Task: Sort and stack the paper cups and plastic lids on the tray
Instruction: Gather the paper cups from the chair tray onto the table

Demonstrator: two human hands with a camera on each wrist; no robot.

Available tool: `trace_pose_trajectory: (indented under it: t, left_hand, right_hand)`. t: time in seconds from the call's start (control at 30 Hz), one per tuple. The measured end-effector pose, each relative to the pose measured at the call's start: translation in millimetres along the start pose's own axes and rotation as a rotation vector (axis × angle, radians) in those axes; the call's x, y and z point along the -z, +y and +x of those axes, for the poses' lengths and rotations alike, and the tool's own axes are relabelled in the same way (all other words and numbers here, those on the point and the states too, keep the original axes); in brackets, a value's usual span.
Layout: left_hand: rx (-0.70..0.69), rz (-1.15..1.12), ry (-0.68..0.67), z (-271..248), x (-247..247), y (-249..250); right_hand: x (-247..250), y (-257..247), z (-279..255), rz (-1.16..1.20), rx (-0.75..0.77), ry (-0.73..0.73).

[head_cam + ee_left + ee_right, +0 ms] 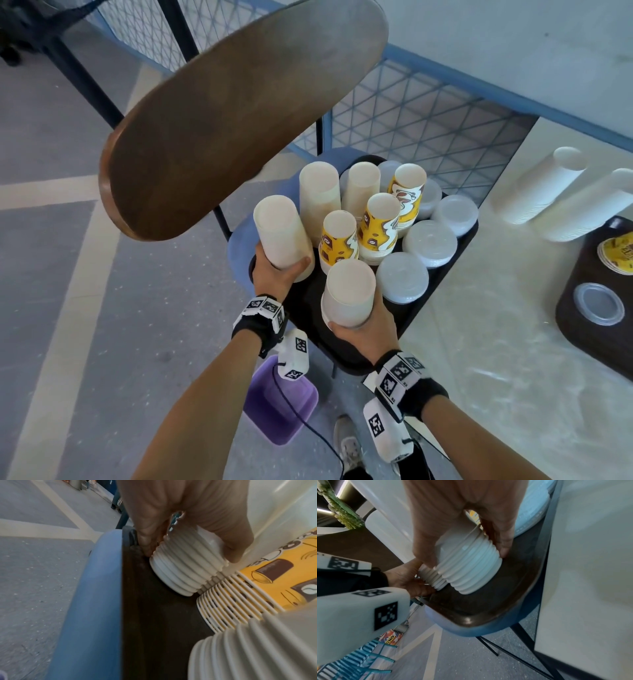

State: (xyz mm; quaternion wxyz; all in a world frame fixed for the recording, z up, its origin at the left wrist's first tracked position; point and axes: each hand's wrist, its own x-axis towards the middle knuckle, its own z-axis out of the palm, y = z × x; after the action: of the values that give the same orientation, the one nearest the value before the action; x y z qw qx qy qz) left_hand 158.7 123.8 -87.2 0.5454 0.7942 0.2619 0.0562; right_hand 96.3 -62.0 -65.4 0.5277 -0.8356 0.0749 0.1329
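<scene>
stacks of upside-down white cups (320,198) and yellow printed cups (376,226) are standing on a dark tray (346,349), with stacks of clear plastic lids (430,243) sitting along its right side, close beside the cups.

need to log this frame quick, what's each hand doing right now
Left hand: grips the left white cup stack near its base.
Right hand: grips the near white cup stack near its base.
</scene>
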Motion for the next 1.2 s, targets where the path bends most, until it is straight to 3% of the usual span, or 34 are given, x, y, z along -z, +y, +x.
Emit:
trace_pose_trajectory:
  t: [0.37, 0.6, 0.73, 0.9, 1.2]
  left_hand:
    - [0.036, -0.052, 0.003, -46, 18, 4]
    - [-0.009, -0.122, -0.217, -123, 17, 17]
    - [-0.053, -0.068, -0.408, -158, -25, 31]
    - [-0.174, -0.023, -0.498, -162, -110, 65]
    - [-0.154, -0.118, -0.412, -135, -257, 126]
  right_hand:
    - [18, -6, -26, 0.107, 0.031, 0.007]
    - [103, 26, -46, 0.180, -0.023, 0.189]
    - [162, 62, -37, 0.142, -0.150, 0.361]
    - [226, 73, -2, 0.089, -0.154, 0.529]
    - [284, 91, 73, 0.074, -0.180, 0.578]
